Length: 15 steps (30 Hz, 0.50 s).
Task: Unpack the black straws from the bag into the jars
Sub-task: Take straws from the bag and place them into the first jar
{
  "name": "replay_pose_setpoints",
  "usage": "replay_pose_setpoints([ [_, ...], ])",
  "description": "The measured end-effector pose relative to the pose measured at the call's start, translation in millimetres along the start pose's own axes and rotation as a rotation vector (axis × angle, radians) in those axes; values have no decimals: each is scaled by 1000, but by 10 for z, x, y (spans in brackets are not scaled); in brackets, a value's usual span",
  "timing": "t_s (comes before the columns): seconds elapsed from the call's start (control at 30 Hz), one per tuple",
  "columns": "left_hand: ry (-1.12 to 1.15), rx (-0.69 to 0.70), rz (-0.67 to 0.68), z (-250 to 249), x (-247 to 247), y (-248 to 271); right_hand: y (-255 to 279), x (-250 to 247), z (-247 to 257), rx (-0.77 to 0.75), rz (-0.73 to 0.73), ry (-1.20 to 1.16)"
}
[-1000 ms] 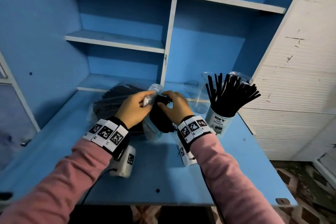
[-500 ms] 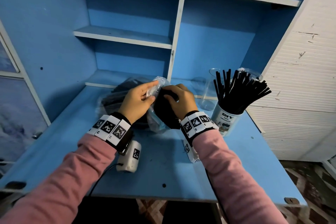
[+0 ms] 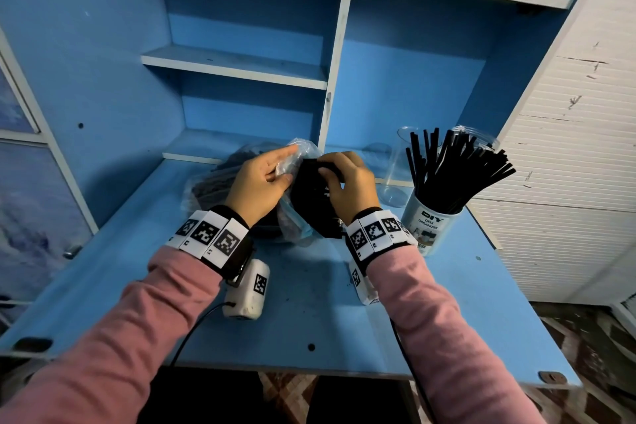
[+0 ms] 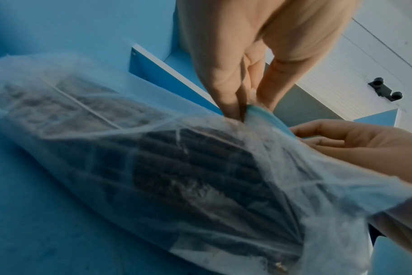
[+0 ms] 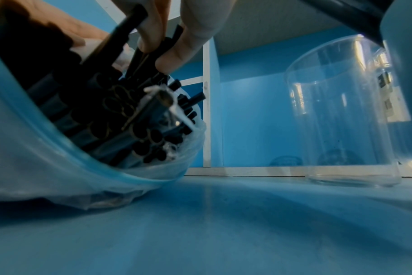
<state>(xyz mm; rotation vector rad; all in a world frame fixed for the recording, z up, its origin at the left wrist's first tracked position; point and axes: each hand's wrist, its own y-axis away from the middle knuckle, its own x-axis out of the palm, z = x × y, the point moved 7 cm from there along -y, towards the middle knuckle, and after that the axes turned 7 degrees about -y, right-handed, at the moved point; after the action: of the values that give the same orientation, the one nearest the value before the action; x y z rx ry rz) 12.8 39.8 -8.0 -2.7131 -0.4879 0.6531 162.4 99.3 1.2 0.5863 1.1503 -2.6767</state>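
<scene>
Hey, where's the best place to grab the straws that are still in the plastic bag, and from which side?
Grip the straws by their open ends, which poke out of the bag mouth, coming from the side facing the person. The bag lies along the desk with only that end open; the left hand pinches the rim, so pull lengthwise.

I see my left hand (image 3: 256, 182) has lifted the bag (image 3: 296, 162) mouth a little higher, while my right hand (image 3: 347, 186) has gone deeper among the straws (image 5: 129, 115).
</scene>
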Motion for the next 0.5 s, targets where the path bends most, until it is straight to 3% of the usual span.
replay_pose_setpoints([
  [0.5,2,-35,15,-22,-8,23,20,-130,52,-15,-75,22],
])
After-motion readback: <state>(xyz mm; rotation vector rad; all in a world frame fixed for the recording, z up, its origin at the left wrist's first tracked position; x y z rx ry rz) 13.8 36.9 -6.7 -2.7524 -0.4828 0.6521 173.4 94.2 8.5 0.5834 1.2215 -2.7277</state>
